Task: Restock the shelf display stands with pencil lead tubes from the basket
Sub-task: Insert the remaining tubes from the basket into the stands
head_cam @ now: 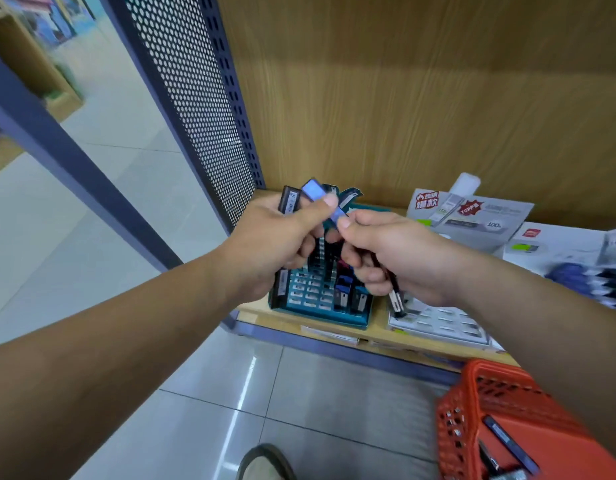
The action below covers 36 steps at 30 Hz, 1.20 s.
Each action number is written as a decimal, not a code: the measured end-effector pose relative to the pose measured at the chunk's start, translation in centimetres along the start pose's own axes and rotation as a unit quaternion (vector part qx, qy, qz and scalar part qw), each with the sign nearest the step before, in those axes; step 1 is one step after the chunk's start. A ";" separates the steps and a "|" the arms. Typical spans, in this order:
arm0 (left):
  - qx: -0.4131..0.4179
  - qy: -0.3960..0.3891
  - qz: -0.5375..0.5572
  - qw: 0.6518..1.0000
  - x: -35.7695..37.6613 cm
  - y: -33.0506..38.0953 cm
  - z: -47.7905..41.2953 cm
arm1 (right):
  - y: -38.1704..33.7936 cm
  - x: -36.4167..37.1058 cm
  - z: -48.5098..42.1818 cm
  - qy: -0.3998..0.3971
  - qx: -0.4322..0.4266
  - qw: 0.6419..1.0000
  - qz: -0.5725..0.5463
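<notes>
The left hand [278, 244], fingers curled, grips a fan of dark lead tubes [288, 200], its thumb pressing a blue lead tube [317, 194]. The right hand [393, 251] pinches that tube's lower end and curls round another tube [394, 296]. Both hover above the teal display stand [320, 306] on the shelf [379, 327]. The orange basket [472, 393] sits lower right.

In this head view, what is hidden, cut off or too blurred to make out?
Head view only:
- Teal display stand: the left hand and right hand cover its upper rows, so its fill is unknown.
- Orange basket: cut off by the bottom edge, partly covered by the right forearm; contents cannot be counted.
- Blue tube, pinched by both hands: print blurred, unreadable.
</notes>
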<state>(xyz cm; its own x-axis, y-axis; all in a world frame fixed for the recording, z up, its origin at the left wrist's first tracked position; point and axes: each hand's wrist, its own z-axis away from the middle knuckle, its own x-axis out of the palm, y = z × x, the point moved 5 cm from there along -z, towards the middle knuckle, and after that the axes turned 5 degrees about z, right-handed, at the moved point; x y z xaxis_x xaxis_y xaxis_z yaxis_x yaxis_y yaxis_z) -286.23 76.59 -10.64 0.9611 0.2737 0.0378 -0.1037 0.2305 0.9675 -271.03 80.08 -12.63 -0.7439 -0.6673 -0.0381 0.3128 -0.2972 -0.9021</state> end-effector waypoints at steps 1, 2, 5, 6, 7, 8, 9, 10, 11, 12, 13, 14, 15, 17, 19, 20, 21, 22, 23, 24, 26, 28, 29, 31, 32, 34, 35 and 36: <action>0.005 0.003 0.004 1.000 0.2 0.2 0.1 | -0.2 0.2 0.1 -0.002 0.001 0.999 -0.037; 0.007 0.013 0.008 1.000 0.1 0.3 0.0 | -0.3 0.2 0.2 0.005 0.001 0.997 -0.078; -0.002 0.042 -0.005 0.999 -0.7 0.6 -0.5 | -0.3 -1.3 0.3 0.067 -0.002 0.986 -0.155; -0.010 0.040 -0.016 0.999 -0.9 0.5 -0.5 | -0.3 -2.0 0.3 0.094 -0.006 0.984 -0.152; -0.019 0.033 -0.030 0.999 -1.0 0.3 -0.4 | -0.3 -2.7 0.3 0.123 -0.010 0.983 -0.134; -0.031 0.020 -0.047 0.998 -1.0 -0.1 -0.3 | -0.3 -3.4 0.4 0.152 -0.011 0.982 -0.113; -0.039 0.003 -0.067 0.997 -0.9 -0.4 -0.1 | -0.4 -3.8 0.5 0.176 -0.008 0.979 -0.103; -0.046 -0.013 -0.084 0.995 -0.9 -0.6 0.1 | -0.4 -4.2 0.6 0.194 -0.002 0.975 -0.110; -0.050 -0.025 -0.097 0.994 -1.0 -0.9 0.2 | -0.4 -4.4 0.6 0.205 0.005 0.970 -0.127; -0.056 -0.033 -0.103 0.993 -1.0 -1.0 0.2 | -0.5 -4.4 0.7 0.210 0.011 0.967 -0.144; -0.061 -0.039 -0.109 0.991 -1.1 -1.1 0.2 | -0.6 -4.3 0.8 0.206 0.014 0.966 -0.155; -0.070 -0.044 -0.112 0.990 -1.2 -1.2 0.2 | -0.7 -4.1 0.8 0.197 0.011 0.966 -0.167; -0.077 -0.051 -0.113 0.989 -1.1 -1.3 0.3 | -0.8 -3.9 0.8 0.186 0.003 0.965 -0.183; -0.091 -0.069 -0.094 0.989 -0.8 -1.6 0.5 | -1.2 -3.4 0.7 0.168 -0.014 0.963 -0.210; -0.108 -0.085 -0.067 0.988 -0.6 -1.7 0.7 | -1.5 -3.1 0.5 0.159 -0.028 0.962 -0.219; -0.114 -0.091 -0.059 0.988 -0.5 -1.6 0.9 | -1.6 -3.0 0.5 0.156 -0.033 0.962 -0.223; -0.115 -0.096 -0.051 0.987 -0.4 -1.4 1.0 | -1.7 -2.8 0.4 0.153 -0.035 0.960 -0.230; -0.115 -0.098 -0.039 0.988 -0.4 -1.2 1.1 | -1.8 -2.6 0.3 0.148 -0.037 0.959 -0.238; -0.111 -0.097 -0.026 0.989 -0.5 -0.9 1.2 | -1.9 -2.5 0.2 0.142 -0.040 0.958 -0.245; -0.106 -0.095 -0.016 0.990 -0.6 -0.5 1.2 | -2.0 -2.2 0.2 0.135 -0.045 0.959 -0.246; -0.093 -0.083 -0.015 0.992 -1.3 0.0 1.2 | -2.2 -1.9 0.1 0.136 -0.054 0.969 -0.199; -0.075 -0.063 -0.037 0.995 -2.4 0.6 1.4 | -2.6 -1.9 0.2 0.145 -0.062 0.985 -0.069; -0.061 -0.053 -0.048 0.996 -2.9 1.0 1.4 | -2.9 -1.7 0.3 0.139 -0.071 0.988 0.004; -0.035 -0.037 -0.057 0.997 -3.9 1.4 1.5 | -3.5 -1.3 0.7 0.107 -0.088 0.983 0.118; -0.026 -0.032 -0.057 0.998 -4.3 1.5 1.6 | -3.8 -1.0 0.8 0.088 -0.091 0.979 0.159; -0.018 -0.029 -0.051 0.998 -4.9 1.5 1.8 | -4.0 -0.3 1.0 0.052 -0.093 0.971 0.216; -0.016 -0.029 -0.044 0.998 -5.0 1.5 2.0 | -4.0 0.1 1.0 0.041 -0.098 0.967 0.230; -0.015 -0.027 -0.040 0.999 -5.2 1.5 2.2 | -4.0 0.4 1.0 0.039 -0.108 0.965 0.235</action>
<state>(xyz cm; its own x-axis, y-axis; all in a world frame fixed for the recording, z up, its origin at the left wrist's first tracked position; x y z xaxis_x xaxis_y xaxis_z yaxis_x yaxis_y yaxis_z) -290.83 73.50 -8.84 0.9789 0.2030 -0.0242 -0.0338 0.2775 0.9601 -271.97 80.29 -8.61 -0.5949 -0.6382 -0.4886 0.5023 0.1794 -0.8459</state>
